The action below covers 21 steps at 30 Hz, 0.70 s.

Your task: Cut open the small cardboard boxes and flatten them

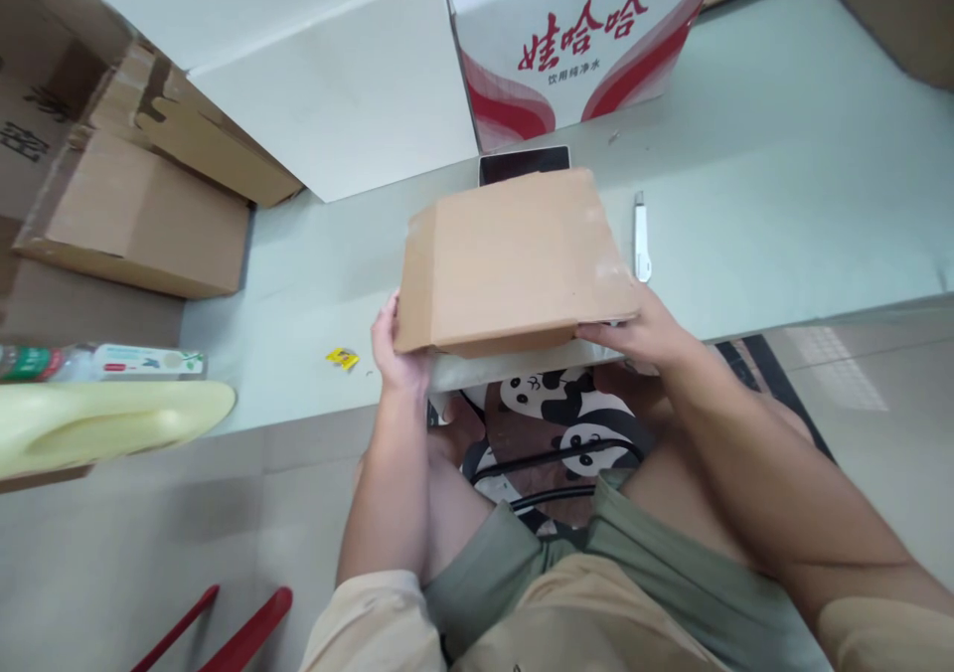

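Observation:
A brown cardboard box (514,254) is held between both of my hands, over the front edge of the pale green table. My left hand (398,349) grips its lower left corner, with the fingers partly hidden behind the side. At the lower right corner, my right hand (633,329) holds the cardboard, the thumb along the near edge. Just beyond the box's far edge is a dark, open-topped container with a white rim (522,163), partly covered by the box. A white utility knife (642,240) lies on the table, close to my right hand.
A white carton with red print (573,46) and a large white box (350,95) stand at the back. Brown cartons (141,215) are stacked at left. A small yellow wrapper (342,358) lies on the table (782,175). A pale yellow plastic item (111,423) juts in at left.

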Available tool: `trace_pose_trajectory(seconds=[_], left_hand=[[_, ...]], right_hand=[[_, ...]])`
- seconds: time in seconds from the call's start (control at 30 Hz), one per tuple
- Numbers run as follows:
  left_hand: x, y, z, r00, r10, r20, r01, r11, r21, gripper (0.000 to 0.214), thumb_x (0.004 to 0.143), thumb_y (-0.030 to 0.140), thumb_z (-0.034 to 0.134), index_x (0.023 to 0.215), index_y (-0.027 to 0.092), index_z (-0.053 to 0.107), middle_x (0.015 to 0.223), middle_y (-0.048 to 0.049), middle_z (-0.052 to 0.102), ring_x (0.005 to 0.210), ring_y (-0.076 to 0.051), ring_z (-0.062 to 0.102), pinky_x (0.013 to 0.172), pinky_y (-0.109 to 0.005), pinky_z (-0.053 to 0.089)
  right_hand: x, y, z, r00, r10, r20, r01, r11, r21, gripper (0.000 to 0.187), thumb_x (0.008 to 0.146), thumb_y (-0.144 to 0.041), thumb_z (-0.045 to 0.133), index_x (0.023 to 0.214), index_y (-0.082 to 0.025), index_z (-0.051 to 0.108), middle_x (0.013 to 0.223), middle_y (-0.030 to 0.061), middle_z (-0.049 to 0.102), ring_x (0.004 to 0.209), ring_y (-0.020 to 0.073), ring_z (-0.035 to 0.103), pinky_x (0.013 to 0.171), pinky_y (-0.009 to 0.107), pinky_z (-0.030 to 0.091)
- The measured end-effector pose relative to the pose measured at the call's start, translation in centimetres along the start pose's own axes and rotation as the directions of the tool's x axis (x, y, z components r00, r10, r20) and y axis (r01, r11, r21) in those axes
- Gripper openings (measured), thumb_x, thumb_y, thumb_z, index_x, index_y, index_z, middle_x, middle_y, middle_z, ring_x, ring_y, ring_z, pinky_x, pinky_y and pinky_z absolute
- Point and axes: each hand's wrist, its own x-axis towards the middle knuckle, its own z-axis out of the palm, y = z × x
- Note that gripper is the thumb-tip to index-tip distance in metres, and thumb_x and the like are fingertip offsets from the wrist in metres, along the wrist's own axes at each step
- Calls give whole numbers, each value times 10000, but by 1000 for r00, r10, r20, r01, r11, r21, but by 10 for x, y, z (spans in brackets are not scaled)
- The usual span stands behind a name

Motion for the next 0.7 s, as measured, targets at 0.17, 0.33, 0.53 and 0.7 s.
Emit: trace_pose_trajectory(seconds=[0.17, 0.33, 0.53, 0.7], left_hand=[[-2, -11, -4, 999, 35, 25, -37, 996, 83, 783, 561, 869, 671, 984, 211, 711, 970, -101, 733, 1014, -277, 702, 829, -352, 551], [3, -10, 0, 998, 59, -23, -56, 989, 140, 652, 555, 699, 838, 917, 175, 698, 888, -58, 728, 873, -176, 699, 805, -275, 537], [4, 0, -5, 998, -32, -52, 40, 987, 154, 541, 529, 654, 832, 728, 172, 686, 679, -23, 686, 587, -152, 618, 551, -269, 464], [16, 0, -13, 997, -2, -81, 12, 993, 117, 315, 678, 490, 741, 697, 182, 677, 628, -9, 643, 579, -146, 600, 554, -268, 460]], right_hand=[[1, -6, 11, 996, 66, -57, -55, 983, 178, 515, 646, -536, 804, 1008, -200, 657, 883, 60, 733, 826, 247, 694, 723, 382, 573], [2, -15, 16, 965, 122, -231, -98, 988, 115, 297, 702, -413, 731, 910, -205, 700, 833, 43, 735, 767, 215, 673, 689, 349, 541], [7, -12, 20, 936, 160, -312, -87, 968, 236, 491, 827, -683, 533, 666, -221, 577, 653, 15, 581, 665, 173, 565, 635, 316, 485], [6, -5, 21, 852, 250, -460, -71, 926, 372, 446, 831, -550, 562, 575, -219, 407, 575, -19, 368, 543, 118, 377, 521, 273, 348]])
